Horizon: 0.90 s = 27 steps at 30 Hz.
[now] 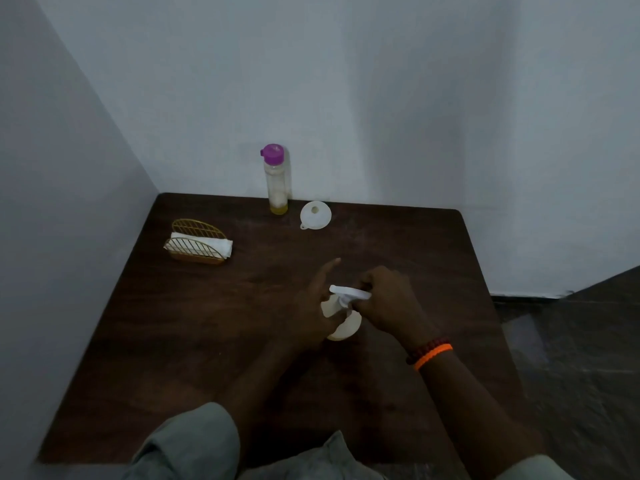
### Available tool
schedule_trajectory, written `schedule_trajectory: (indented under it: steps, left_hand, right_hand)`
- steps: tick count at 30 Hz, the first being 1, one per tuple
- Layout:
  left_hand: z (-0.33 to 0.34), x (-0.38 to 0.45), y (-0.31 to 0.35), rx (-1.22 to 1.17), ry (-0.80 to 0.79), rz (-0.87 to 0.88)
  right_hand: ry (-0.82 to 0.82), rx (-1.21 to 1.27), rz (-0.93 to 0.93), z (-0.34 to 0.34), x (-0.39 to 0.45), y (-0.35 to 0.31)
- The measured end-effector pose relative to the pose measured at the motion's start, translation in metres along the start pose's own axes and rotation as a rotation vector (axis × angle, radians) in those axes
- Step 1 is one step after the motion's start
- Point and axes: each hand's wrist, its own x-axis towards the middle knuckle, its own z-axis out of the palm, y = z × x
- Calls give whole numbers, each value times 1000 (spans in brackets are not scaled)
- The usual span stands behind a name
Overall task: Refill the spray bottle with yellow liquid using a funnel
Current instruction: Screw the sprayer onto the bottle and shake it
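Evidently he's only starting: left hand (317, 306) steadying the spray bottle (343, 323), forefinger loose, right hand (388, 299) closing round its head (348, 292), funnel (316, 215) and yellow-liquid bottle (277, 178) sitting untouched.

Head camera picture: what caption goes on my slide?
Both hands grip the white spray bottle on the table; funnel waits behind.

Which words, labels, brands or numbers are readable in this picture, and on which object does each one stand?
None can be read.
Spray bottle: no print visible; both hands cover much of it.
Purple-capped bottle: no label visible.
Funnel and napkin holder: plain.
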Motion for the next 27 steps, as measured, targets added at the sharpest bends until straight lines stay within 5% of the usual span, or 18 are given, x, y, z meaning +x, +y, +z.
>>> schedule_trajectory:
  steps: [11, 23, 27]
  left_hand:
    - [6, 3, 5, 91, 19, 64]
    - [5, 8, 3, -25, -36, -82]
    - [10, 7, 8, 1, 73, -93]
  right_hand:
    - [-8, 6, -3, -2, 1, 1]
    - [-11, 18, 16, 0, 2, 2]
    - [-10, 43, 9, 2, 2, 4]
